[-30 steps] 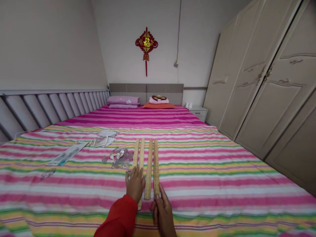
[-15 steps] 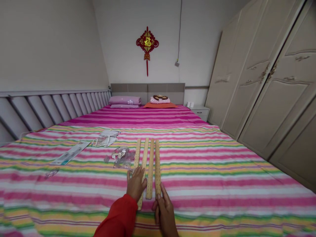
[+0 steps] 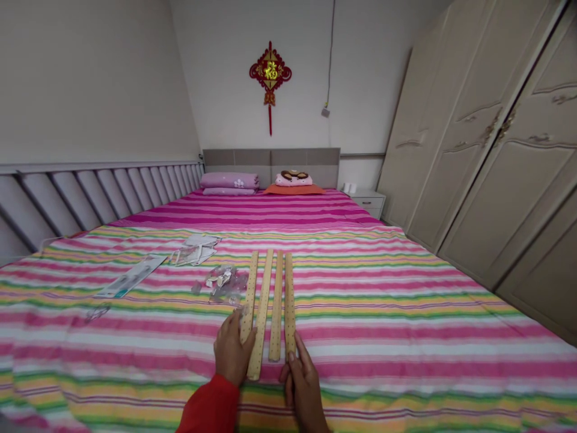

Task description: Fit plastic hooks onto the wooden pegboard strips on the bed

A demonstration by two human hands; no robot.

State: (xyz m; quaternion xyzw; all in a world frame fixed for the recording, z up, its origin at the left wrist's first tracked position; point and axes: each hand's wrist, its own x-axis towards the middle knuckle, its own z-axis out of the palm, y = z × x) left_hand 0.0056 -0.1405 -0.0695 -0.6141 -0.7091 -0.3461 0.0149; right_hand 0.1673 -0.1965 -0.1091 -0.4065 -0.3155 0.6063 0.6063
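Observation:
Several flat wooden rulers with rows of dark marks along their edges lie side by side on the striped bed sheet (image 3: pixel 383 325). My left hand (image 3: pixel 231 349) is at the lower end of the leftmost ruler (image 3: pixel 251 282), thumb on one side and fingers on the other. The second ruler (image 3: pixel 262 313), just right of that thumb, reaches closest to me. A third ruler (image 3: pixel 276 307) lies untouched between my hands. My right hand (image 3: pixel 301 373) pinches the near end of the rightmost ruler (image 3: pixel 289 294) between thumb and fingers.
Left of the rulers are a crumpled clear plastic bag (image 3: pixel 228 285), white packaging (image 3: pixel 196 249), a long flat packet (image 3: pixel 133 276) and a small clear wrapper (image 3: pixel 98 311). Folded purple bedding (image 3: pixel 229 180) lies by the headboard (image 3: pixel 306 161). A wardrobe (image 3: pixel 487 168) stands at right.
My left hand has moved left and slightly toward me, from the second ruler to the leftmost one. My right hand stays on the rightmost ruler. The view has shifted slightly.

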